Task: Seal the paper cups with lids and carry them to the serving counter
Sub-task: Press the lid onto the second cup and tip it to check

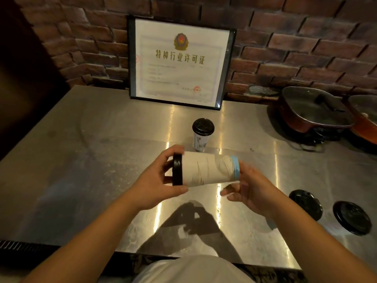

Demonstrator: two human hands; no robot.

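I hold a white paper cup [208, 168] sideways above the steel counter [91, 144], its black lid [177, 169] pointing left. My left hand [157, 180] wraps the lid end, thumb under and fingers over the rim. My right hand [246, 190] supports the cup's blue-banded base from below and behind. A second paper cup [201, 140], upright with a black lid [203, 126] on it, stands just beyond the held cup. Two loose black lids lie flat at the right: lid [306, 204] and lid [352, 217].
A framed certificate [179, 62] leans on the brick wall at the counter's back. Two lidded pots [314, 111] sit on burners at the far right. The counter's front edge runs below my arms, with a dark ridged strip at the lower left.
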